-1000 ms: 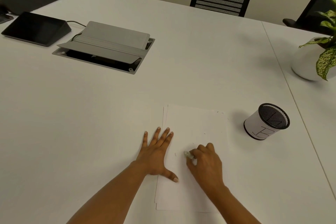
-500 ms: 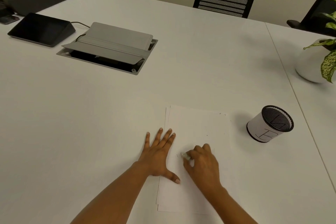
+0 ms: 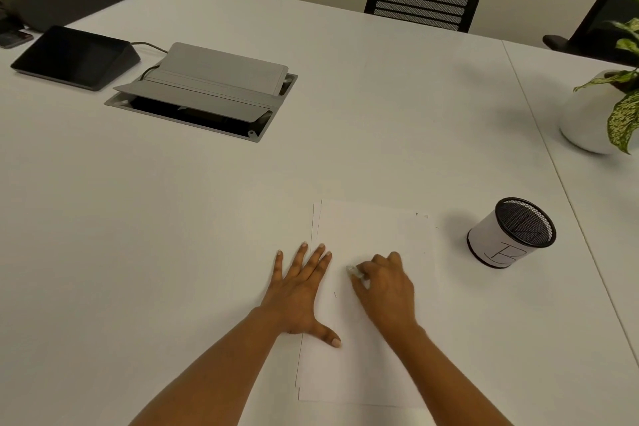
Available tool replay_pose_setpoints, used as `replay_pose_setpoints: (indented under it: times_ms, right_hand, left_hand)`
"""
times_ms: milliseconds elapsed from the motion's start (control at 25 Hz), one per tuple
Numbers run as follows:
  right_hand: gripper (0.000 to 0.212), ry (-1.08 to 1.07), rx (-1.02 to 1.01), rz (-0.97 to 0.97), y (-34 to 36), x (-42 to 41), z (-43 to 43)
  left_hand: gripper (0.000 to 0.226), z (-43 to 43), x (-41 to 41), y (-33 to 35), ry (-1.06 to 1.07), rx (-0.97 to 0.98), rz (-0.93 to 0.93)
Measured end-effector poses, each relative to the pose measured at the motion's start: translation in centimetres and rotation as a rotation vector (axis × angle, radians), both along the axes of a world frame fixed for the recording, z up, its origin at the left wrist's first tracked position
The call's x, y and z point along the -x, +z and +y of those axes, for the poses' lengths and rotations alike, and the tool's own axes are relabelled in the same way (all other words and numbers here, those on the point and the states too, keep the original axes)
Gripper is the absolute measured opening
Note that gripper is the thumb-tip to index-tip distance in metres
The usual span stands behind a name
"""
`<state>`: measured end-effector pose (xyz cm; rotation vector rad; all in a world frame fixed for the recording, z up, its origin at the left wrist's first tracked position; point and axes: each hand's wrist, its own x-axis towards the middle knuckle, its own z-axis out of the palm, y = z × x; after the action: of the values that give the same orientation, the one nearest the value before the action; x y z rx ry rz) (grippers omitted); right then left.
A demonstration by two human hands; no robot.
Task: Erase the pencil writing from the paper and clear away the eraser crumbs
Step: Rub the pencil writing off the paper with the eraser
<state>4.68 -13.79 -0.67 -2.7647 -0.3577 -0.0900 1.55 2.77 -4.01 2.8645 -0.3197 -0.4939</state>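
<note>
Paper (image 3: 373, 228), a small stack of white sheets, lies flat on the white table (image 3: 173, 218) to the left of the mesh cup (image 3: 508, 235), near it but apart. The left hand (image 3: 301, 290), farther from the cup, presses flat across the stack's left edge, fingers straight and spread, thumb out on the sheet. The right hand (image 3: 387, 287), on the side nearer the cup, curls its fingers around a pale eraser (image 3: 354, 271), whose tip pokes out away from the cup, down at the sheet. One short pencil mark (image 3: 335, 295) shows between the hands. Dark specks (image 3: 422, 215) sit at the paper's corner nearest the cup. Beyond the cup stands a white plant pot (image 3: 584, 114).
</note>
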Motion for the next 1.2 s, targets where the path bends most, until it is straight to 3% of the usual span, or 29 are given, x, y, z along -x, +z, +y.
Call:
replay_pose_setpoints:
  times_ms: [160,320,560,760,960,1080,1200]
  right_hand:
    - [0.031,-0.052,0.009,0.025,0.4,0.9,-1.7]
    - [0.011,0.102,-0.045,0.075,0.4,5.9,-0.4]
    - [0.022,0.011,-0.132,0.064,-0.6,6.2,-0.5]
    - [0.025,-0.045,-0.189,0.141,-0.8,6.1,-0.7]
    - [0.023,-0.054,-0.211,0.159,-0.9,6.3,-0.8]
    - [0.024,0.001,-0.155,0.114,-0.9,6.5,-1.0]
    - [0.026,0.042,-0.071,0.052,-0.5,5.7,-1.3]
  left_hand:
    - [0.139,0.0,0.1,-0.2,0.007,0.008,0.003]
    - [0.139,0.0,0.0,-0.5,0.017,0.019,-0.022]
    - [0.137,0.1,0.2,-0.3,0.012,0.040,-0.050]
    - [0.123,-2.1,2.0,0.3,0.029,0.041,-0.137]
    - [0.084,-6.2,4.9,0.3,0.254,0.096,-0.310]
    - [0.080,-6.1,4.9,0.1,0.262,0.063,-0.345]
    - [0.090,-6.0,5.0,0.5,0.242,0.059,-0.305]
